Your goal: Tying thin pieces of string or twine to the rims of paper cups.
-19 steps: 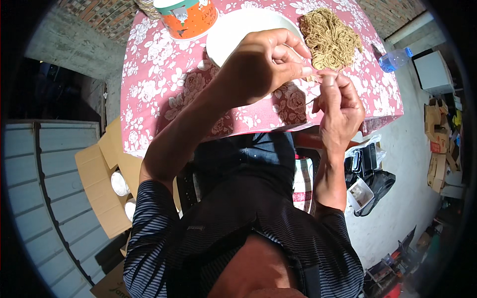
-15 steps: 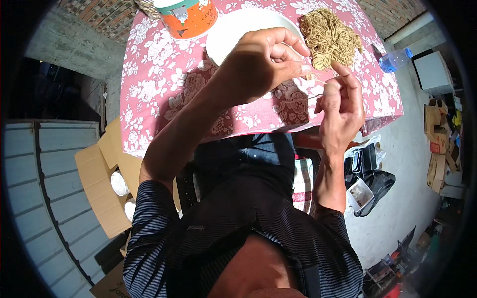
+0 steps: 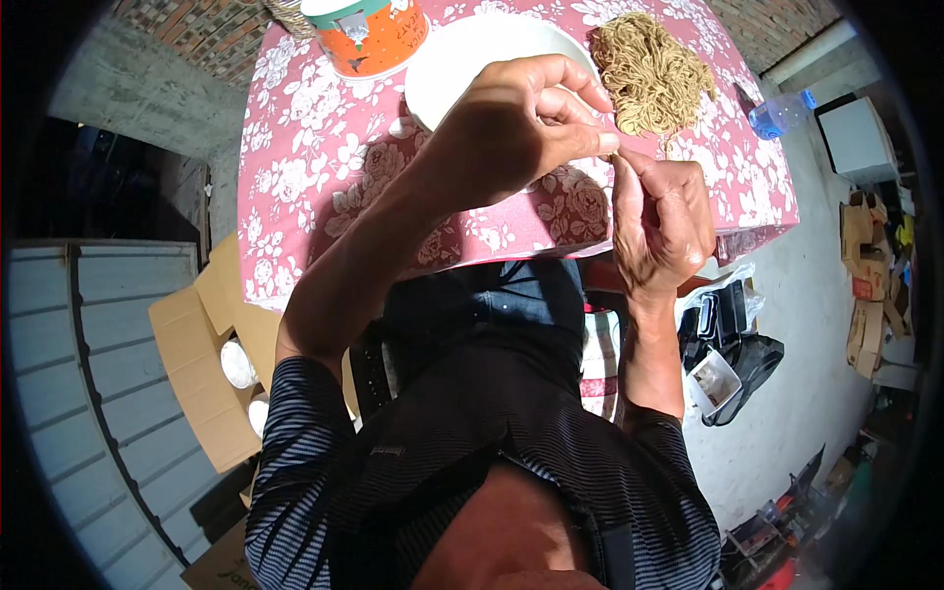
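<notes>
Over the table's near edge, my left hand (image 3: 521,123) is closed in a pinch, thumb against forefinger. A small yellowish-tan piece (image 3: 616,154) shows at its fingertips, too tiny to name surely. My right hand (image 3: 669,216) meets it there, thumb and forefinger pressed together and the other fingers curled in. Whatever the right fingertips grip is hidden. Just beyond both hands lies a heap of tan, looped cord-like strands (image 3: 651,77). A white round basin (image 3: 442,69) stands behind my left hand, which covers part of it.
A pink cloth with white flowers (image 3: 285,187) covers the table. An orange and green bucket (image 3: 379,44) stands at the far left. A clear bottle with a blue cap (image 3: 777,116) is past the right edge. Open cardboard (image 3: 192,364) lies at left; a white container (image 3: 715,382) sits by black bags.
My right hand has drawn its forefinger in and brought its fingertips up to my left fingertips. The left hand has barely moved.
</notes>
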### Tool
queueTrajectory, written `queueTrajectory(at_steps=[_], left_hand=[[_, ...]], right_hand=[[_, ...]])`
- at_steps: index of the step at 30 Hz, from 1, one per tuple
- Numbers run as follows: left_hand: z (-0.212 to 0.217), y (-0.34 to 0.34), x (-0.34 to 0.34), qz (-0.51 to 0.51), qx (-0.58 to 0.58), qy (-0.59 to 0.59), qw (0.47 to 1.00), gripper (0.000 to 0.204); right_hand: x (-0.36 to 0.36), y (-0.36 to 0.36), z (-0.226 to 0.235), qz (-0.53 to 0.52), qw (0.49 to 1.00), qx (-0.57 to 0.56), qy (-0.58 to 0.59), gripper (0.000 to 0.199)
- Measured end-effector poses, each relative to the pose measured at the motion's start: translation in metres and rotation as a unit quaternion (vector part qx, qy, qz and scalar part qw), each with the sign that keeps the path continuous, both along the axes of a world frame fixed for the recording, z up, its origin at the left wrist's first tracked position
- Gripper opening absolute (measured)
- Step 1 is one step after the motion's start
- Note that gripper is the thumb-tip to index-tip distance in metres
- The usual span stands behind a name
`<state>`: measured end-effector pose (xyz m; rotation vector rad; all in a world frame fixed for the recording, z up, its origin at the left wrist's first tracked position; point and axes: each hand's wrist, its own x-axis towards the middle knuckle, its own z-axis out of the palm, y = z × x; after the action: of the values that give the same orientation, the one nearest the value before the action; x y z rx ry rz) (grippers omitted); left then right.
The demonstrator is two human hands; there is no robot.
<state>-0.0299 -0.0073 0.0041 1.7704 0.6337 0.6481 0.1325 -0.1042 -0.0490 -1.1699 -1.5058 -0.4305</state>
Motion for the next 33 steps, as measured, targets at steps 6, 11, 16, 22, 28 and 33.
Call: queueTrajectory(at_steps=[6, 11, 16, 22, 28, 33], left_hand=[[0.000, 0.000, 0.001, -0.004, -0.005, 0.002, 1.000, 0.028], [-0.001, 0.003, -0.001, 0.021, 0.014, -0.006, 1.000, 0.026], [-0.006, 0.006, 0.000, 0.035, -0.001, -0.045, 0.998, 0.020], [-0.017, 0.007, 0.000, 0.042, -0.004, -0.072, 0.997, 0.017], [-0.006, 0.003, -0.004, -0.014, 0.173, 0.055, 0.983, 0.020], [-0.014, -0.001, 0.003, -0.027, 0.257, 0.053, 0.965, 0.019]], right_hand=[[0.000, -0.005, -0.004, 0.030, 0.977, -0.111, 0.179, 0.006], [0.008, -0.010, -0.006, 0.135, 0.877, -0.243, 0.392, 0.016], [0.011, -0.015, -0.002, 0.200, 0.827, -0.343, 0.399, 0.021], [0.023, -0.015, 0.010, 0.240, 0.766, -0.380, 0.458, 0.022], [0.041, -0.020, 0.016, 0.224, 0.752, -0.413, 0.463, 0.034], [0.044, -0.026, 0.022, 0.218, 0.753, -0.414, 0.463, 0.034]])
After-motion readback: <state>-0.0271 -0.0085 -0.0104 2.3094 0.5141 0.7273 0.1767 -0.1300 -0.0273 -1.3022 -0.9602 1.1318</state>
